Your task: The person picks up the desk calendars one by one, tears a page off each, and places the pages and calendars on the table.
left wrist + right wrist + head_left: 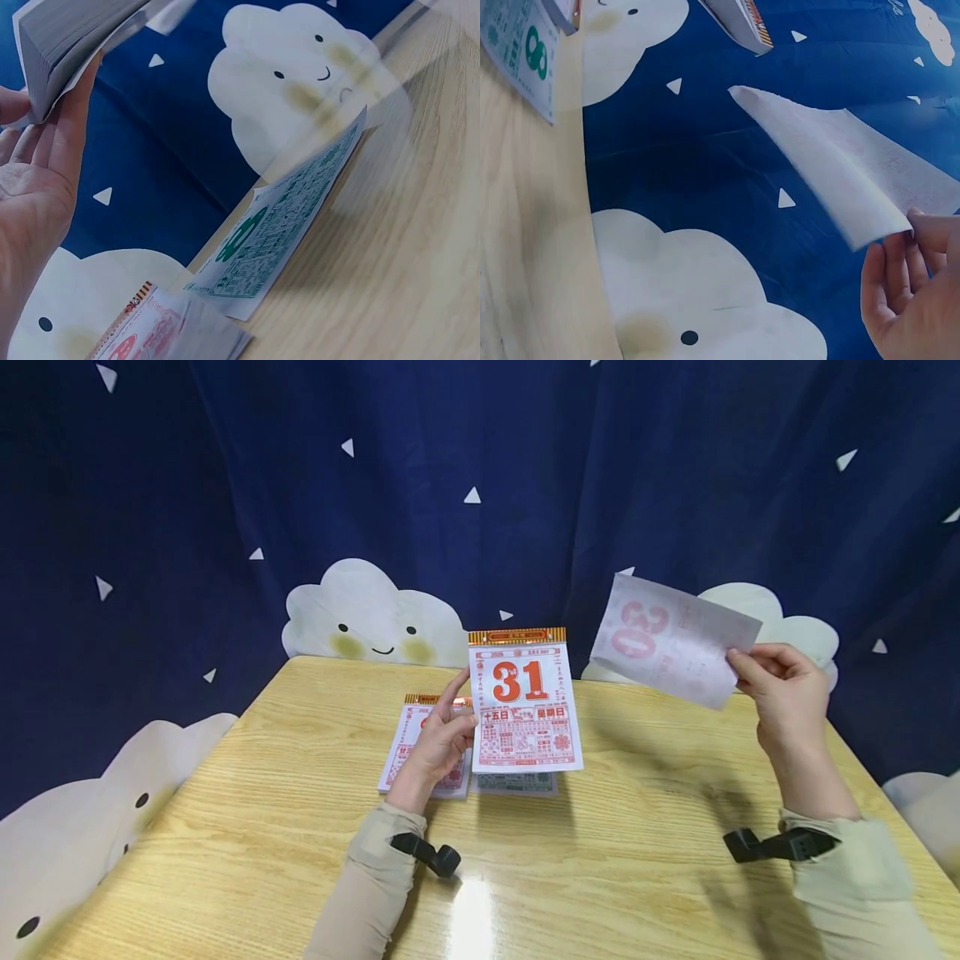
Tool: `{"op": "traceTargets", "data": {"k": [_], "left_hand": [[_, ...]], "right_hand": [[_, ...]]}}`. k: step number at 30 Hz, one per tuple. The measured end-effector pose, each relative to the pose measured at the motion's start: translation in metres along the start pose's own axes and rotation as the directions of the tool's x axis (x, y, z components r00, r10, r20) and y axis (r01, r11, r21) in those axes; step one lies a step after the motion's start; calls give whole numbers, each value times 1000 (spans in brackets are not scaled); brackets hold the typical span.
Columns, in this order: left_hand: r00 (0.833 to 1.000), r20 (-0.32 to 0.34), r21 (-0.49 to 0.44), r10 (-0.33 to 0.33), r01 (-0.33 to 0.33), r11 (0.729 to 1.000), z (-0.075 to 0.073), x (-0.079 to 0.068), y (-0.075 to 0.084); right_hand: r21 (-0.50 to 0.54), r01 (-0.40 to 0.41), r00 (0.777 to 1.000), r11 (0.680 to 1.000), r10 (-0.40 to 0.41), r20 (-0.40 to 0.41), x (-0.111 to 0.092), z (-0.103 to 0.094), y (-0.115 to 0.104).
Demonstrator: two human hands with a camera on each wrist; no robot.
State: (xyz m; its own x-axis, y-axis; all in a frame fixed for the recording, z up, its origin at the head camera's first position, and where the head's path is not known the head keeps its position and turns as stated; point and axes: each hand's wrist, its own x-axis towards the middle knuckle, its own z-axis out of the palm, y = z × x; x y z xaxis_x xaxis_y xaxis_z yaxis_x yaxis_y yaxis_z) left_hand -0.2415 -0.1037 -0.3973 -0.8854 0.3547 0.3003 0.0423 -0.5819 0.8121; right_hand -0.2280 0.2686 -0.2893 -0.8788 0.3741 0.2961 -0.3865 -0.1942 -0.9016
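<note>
My left hand [438, 743] grips a thick tear-off calendar [525, 702] by its left side, raised above the table. A large red 31 stands on its top page, below an orange and gold header strip. In the left wrist view, the thumb and fingers hold the calendar's page block [75, 41] from its edge. My right hand [791, 693] pinches a loose calendar page [667, 639] by one corner between thumb and fingers. The page hangs apart from the calendar, tilted, with a faint reversed 30 showing through its back. In the right wrist view the page [817, 157] looks bent.
A second calendar [396, 764] with red print lies on the wooden table [637, 860], partly behind my left hand. Beside it lies a green-printed sheet [281, 214], partly hidden by the raised calendar in the head view. A dark blue curtain [412, 410] with clouds stands behind.
</note>
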Motion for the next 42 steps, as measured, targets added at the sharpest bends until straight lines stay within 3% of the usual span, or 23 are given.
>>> {"op": "traceTargets", "data": {"k": [10, 17, 24, 34, 42], "left_hand": [[999, -34, 38, -31, 32, 999, 1, 2, -7], [995, -76, 65, -58, 63, 996, 8, 3, -13], [980, -148, 164, -132, 156, 974, 15, 3, -24], [955, -208, 201, -209, 251, 947, 24, 5, -34], [940, -216, 255, -265, 316, 914, 28, 7, -42]], "right_hand": [[-46, -20, 1000, 999, 21, 15, -5, -10, 8], [-194, -44, 998, 980, 34, -58, -7, -15, 8], [-304, -33, 999, 952, 21, -44, -9, -24, 11], [-526, -45, 997, 849, 3, -80, -13, -39, 19], [-687, -63, 995, 724, -10, -101, -16, -50, 27]]}}
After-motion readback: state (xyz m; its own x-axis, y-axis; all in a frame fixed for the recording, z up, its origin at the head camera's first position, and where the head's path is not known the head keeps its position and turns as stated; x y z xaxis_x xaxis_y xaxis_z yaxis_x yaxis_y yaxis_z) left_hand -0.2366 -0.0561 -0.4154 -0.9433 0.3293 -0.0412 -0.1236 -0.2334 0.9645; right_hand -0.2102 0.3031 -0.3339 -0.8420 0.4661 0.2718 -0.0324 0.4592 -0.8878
